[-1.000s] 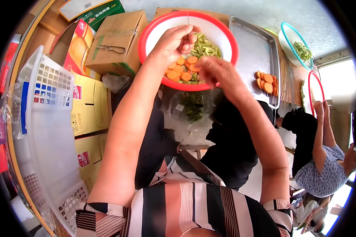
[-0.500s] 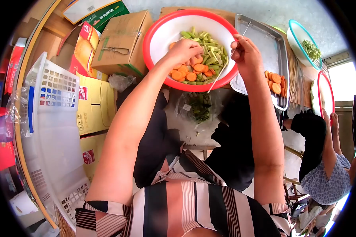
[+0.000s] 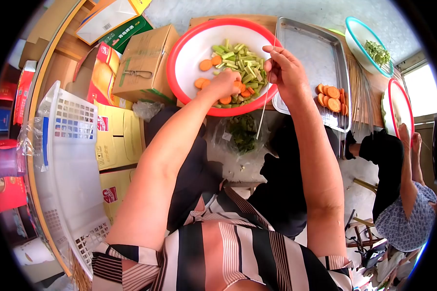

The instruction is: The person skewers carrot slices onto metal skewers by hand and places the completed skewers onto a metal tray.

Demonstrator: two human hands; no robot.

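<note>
A white basin with a red rim (image 3: 177, 43) holds cut green stalk pieces (image 3: 245, 59) and round carrot slices (image 3: 206, 65). My left hand (image 3: 222, 85) reaches into it, fingers curled together with a carrot slice at their tips; part of the grip is hidden. Over the basin's right edge, my right hand (image 3: 286, 70) pinches a thin skewer (image 3: 262, 116) that slants down past the rim. No food shows on the skewer. Just right of that hand lies a metal tray (image 3: 310, 48) with carrot slices (image 3: 332, 99) grouped at its near end.
Loose skewers (image 3: 358, 92) lie right of the tray. Beyond are a teal-rimmed bowl (image 3: 357, 41) of greens and another person's hands (image 3: 410, 138) at a red-rimmed basin (image 3: 398, 89). Left are a cardboard box (image 3: 150, 58) and white plastic crate (image 3: 75, 165). A bag of leaves (image 3: 243, 133) lies below.
My left hand has moved down and left among the carrot slices, uncovering some of them. My right hand has shifted slightly left and lower, and the skewer stands steeper. The whole view has shifted slightly.
</note>
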